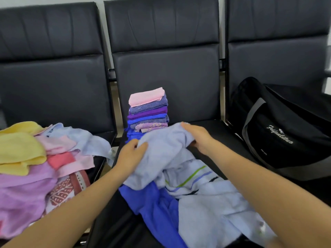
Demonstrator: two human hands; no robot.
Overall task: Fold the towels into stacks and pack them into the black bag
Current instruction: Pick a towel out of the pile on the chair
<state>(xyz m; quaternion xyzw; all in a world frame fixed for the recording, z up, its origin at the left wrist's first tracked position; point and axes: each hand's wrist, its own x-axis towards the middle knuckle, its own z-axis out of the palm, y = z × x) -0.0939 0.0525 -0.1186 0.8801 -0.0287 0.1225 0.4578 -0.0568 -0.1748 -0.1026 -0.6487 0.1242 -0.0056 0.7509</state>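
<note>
Pale-blue towel [166, 149] — crumpled, striped — gripped by both hands.

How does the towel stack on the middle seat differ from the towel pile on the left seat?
The towel stack is folded and squared, rising in a neat column; the towel pile is unfolded, crumpled and spread wide. The stack runs pink, purple and blue; the pile also holds yellow and a red patterned cloth. Neither hand touches either. Both rest on black seats.
</note>
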